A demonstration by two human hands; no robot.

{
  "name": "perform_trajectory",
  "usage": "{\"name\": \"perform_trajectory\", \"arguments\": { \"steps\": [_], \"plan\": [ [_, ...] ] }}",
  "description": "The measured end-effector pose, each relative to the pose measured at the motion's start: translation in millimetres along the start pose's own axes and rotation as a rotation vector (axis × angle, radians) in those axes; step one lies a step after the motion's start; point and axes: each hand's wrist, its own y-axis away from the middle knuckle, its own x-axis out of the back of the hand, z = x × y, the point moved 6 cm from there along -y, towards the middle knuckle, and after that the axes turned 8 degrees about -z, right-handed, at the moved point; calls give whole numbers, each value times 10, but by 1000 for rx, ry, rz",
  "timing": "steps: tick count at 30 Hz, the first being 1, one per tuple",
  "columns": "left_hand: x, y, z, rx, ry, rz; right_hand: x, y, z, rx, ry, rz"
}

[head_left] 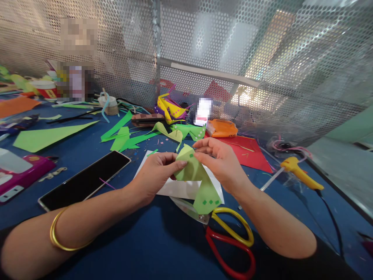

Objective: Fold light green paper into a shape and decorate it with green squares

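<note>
Both hands met over the middle of the blue table and shared one folded piece of light green paper. The left hand was closed on the paper's left edge, thumb and fingertips pinching it. The right hand was closed on the upper edge, fingers curled over the top fold. The paper was held between the two hands, raised a little above the table. Its lower flap, marked with small darker green squares, hung down below the right hand. A gold bangle circled the left forearm.

Directly beneath the held paper lay a white sheet. Just below it, nearer the person, lay a pair of scissors with one yellow and one red handle loop, blades partly under the green flap. Left of the left hand, a dark phone lay flat with its screen up. Right of the right hand, a yellow glue gun rested on the table, its black cord trailing toward the near edge. Behind the hands lay a red paper sheet and an orange object. Green paper scraps were scattered farther back, along with a large green triangle at the left. A perforated metal screen closed off the far side of the table.
</note>
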Motion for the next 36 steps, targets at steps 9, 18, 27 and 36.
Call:
{"name": "perform_trajectory", "arguments": {
  "steps": [9, 18, 27, 36],
  "plan": [
    [-21, -8, -1, -8, 1, -14, -13, -14, 56, 4, 81, 14],
    [-20, -17, -38, 51, 56, -31, -6, -18, 25, 16, 41, -10],
    [146, -63, -112, 101, 289, 137, 928, -5, -23, 67, 533, 163],
    [237, -120, -187, 141, 401, 260, 2605, 687, 754, -668, 1328, 271]
  ]
}}
